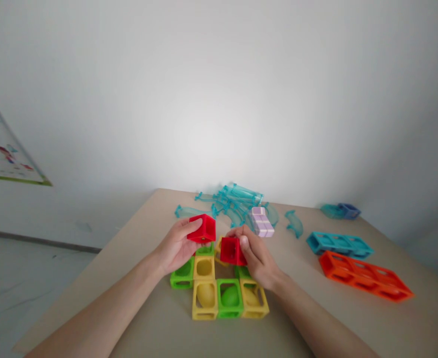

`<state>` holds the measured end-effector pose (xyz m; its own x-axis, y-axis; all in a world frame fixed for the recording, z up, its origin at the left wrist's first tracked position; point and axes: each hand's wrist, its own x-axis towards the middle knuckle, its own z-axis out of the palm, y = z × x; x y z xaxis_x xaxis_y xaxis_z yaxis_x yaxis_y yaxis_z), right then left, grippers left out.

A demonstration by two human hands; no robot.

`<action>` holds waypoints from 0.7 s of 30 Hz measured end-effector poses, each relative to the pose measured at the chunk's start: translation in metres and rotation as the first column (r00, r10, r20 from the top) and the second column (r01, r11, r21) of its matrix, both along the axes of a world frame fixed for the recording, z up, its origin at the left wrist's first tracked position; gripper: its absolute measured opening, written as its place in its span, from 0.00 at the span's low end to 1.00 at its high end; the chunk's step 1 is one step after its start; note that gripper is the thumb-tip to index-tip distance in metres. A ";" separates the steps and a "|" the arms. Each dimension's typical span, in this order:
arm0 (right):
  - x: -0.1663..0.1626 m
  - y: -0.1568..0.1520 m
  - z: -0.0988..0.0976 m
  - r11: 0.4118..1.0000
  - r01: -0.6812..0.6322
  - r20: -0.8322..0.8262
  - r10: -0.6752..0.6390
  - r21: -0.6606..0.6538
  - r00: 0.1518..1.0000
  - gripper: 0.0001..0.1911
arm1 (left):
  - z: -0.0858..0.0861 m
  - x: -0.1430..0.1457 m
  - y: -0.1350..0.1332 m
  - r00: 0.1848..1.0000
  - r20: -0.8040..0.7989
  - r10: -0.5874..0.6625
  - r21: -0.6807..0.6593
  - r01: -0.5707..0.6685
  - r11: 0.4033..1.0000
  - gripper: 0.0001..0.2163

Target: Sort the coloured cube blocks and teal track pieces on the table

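The left hand grips one hollow red cube; at its four o'clock, the right hand grips the second red cube. Joining seems in hand; the next move calls for aligned faces.

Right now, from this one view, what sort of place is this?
Perhaps a children's playroom or classroom, though one view cannot settle it. Hollow yellow and green plastic cubes and translucent teal plastic pieces lie on a beige table, and a colourful cartoon poster hangs on the pale wall.
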<state>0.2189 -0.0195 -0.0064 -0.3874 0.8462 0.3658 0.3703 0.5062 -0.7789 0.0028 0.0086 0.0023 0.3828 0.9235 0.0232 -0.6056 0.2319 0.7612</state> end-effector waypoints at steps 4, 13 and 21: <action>-0.002 -0.001 -0.003 0.996 0.074 -0.003 -0.074 0.050 0.997 0.16 | 0.001 0.000 -0.002 1.000 -0.024 0.001 0.020 0.000 1.000 0.08; -0.011 -0.007 -0.001 0.974 0.174 -0.051 -0.168 0.144 0.984 0.10 | 0.000 0.005 -0.010 0.945 -0.320 0.065 0.243 0.015 0.970 0.20; -0.013 -0.009 -0.002 0.968 0.204 -0.117 -0.188 0.142 0.975 0.16 | 0.008 0.002 -0.018 0.873 -0.488 0.005 0.346 0.188 0.919 0.30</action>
<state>0.2063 -0.0281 -0.0080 -0.1732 0.8331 0.5254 0.3970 0.5472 -0.7368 0.0043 -0.0095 0.0103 0.5180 0.8420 0.1510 -0.1418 -0.0896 0.9858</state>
